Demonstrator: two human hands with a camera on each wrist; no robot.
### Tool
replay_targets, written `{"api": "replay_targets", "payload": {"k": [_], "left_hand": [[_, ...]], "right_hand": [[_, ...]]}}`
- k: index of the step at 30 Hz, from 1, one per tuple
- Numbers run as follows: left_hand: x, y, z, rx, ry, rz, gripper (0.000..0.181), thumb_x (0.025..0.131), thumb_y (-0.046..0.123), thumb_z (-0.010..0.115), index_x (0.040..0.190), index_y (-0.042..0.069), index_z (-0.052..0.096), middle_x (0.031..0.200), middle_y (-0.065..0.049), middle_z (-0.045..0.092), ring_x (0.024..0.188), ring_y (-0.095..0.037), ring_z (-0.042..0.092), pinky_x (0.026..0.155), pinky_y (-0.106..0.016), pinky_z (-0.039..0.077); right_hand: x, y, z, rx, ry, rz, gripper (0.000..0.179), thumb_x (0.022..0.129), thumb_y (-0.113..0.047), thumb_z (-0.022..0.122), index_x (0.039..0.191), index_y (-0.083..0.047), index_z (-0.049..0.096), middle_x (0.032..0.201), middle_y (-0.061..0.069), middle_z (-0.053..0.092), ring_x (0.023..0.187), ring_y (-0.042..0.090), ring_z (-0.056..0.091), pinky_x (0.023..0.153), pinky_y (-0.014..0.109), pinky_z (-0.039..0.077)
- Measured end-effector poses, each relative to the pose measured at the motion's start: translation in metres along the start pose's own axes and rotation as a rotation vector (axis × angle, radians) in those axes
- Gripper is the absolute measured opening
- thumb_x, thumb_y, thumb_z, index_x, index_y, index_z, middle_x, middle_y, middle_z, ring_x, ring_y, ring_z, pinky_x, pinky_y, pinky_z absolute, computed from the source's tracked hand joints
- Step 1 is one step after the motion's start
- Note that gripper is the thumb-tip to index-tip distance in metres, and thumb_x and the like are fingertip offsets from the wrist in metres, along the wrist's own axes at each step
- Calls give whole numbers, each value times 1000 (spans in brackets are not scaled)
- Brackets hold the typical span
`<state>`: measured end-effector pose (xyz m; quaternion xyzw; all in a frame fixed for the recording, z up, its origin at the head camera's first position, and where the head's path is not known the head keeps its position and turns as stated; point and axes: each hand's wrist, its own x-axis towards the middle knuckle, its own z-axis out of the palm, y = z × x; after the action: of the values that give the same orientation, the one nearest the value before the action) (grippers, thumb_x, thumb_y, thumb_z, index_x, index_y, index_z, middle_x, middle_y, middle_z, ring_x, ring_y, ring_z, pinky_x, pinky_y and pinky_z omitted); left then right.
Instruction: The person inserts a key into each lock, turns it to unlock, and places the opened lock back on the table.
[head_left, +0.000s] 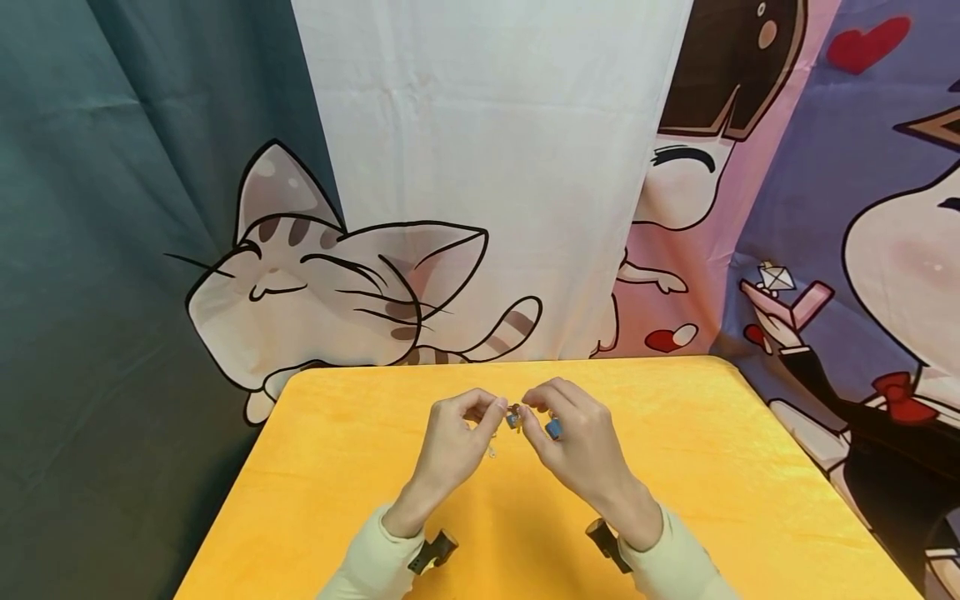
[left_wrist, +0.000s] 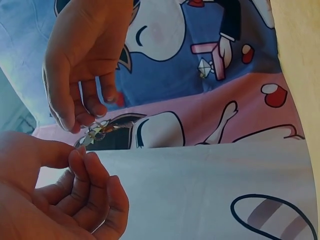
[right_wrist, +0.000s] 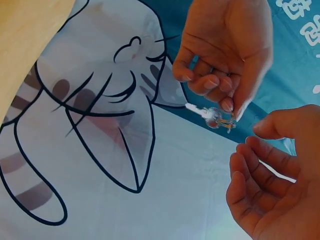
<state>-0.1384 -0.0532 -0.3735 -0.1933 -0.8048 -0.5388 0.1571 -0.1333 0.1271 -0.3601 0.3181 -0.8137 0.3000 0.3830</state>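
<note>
My left hand point(head_left: 457, 437) pinches a small key ring point(right_wrist: 229, 123) between thumb and fingertips. A silver key point(right_wrist: 197, 109) sticks out from the ring in the right wrist view; in the head view a pale key point(head_left: 492, 451) hangs below the left fingers. Close across from it is my right hand point(head_left: 581, 433), its fingers loosely bent and the thumb apart from them, with nothing showing between the tips in the right wrist view. Small blue and gold things show between the hands: one blue piece point(head_left: 513, 421) behind the keys, another blue block point(head_left: 553, 428) through the right hand's gap.
Both hands are over a table with a yellow cloth point(head_left: 360, 483). A printed curtain point(head_left: 487, 125) with cartoon figures hangs behind the table's far edge. Dark wrist cameras point(head_left: 435, 552) are strapped over the pale sleeves point(head_left: 378, 558).
</note>
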Motion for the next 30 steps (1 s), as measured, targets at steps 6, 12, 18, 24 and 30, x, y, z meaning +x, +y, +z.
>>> {"api": "replay_targets", "payload": {"k": [6, 12, 18, 24, 30], "left_hand": [[0, -1, -3, 21, 0, 42, 16, 96, 31, 64, 85, 23, 73, 74, 13, 69, 70, -5, 63, 65, -22, 51], [-1, -1, -5, 19, -23, 83, 17, 97, 28, 64, 88, 18, 74, 76, 8, 71, 72, -5, 64, 69, -23, 53], [-2, -2, -5, 5, -53, 111, 19, 98, 28, 62, 90, 14, 73, 79, 7, 71, 74, -7, 64, 73, -26, 54], [-2, -5, -5, 11, -52, 128, 19, 98, 27, 61, 89, 15, 73, 78, 4, 71, 74, -6, 64, 74, -26, 55], [-1, -7, -6, 2, -61, 132, 19, 99, 26, 60, 89, 14, 71, 75, 5, 67, 70, -5, 61, 70, -26, 54]], "right_hand": [[-1, 2, 0, 33, -57, 47, 15, 83, -14, 76, 95, -9, 68, 89, 0, 68, 78, 14, 64, 64, 27, 54], [-3, 0, 3, 70, -168, 91, 21, 84, -21, 78, 100, -13, 68, 93, -4, 68, 80, 8, 62, 63, 23, 53], [-4, -1, 3, 89, -220, 126, 17, 86, -24, 77, 99, -17, 69, 89, -7, 68, 74, 3, 56, 59, 17, 45], [-5, -2, 3, 111, -245, 145, 14, 86, -18, 76, 99, -14, 71, 87, -6, 70, 76, 6, 64, 59, 17, 49], [-7, -2, 3, 171, -293, 176, 10, 91, -15, 70, 101, -13, 71, 88, -3, 71, 77, 7, 66, 57, 16, 51]]}}
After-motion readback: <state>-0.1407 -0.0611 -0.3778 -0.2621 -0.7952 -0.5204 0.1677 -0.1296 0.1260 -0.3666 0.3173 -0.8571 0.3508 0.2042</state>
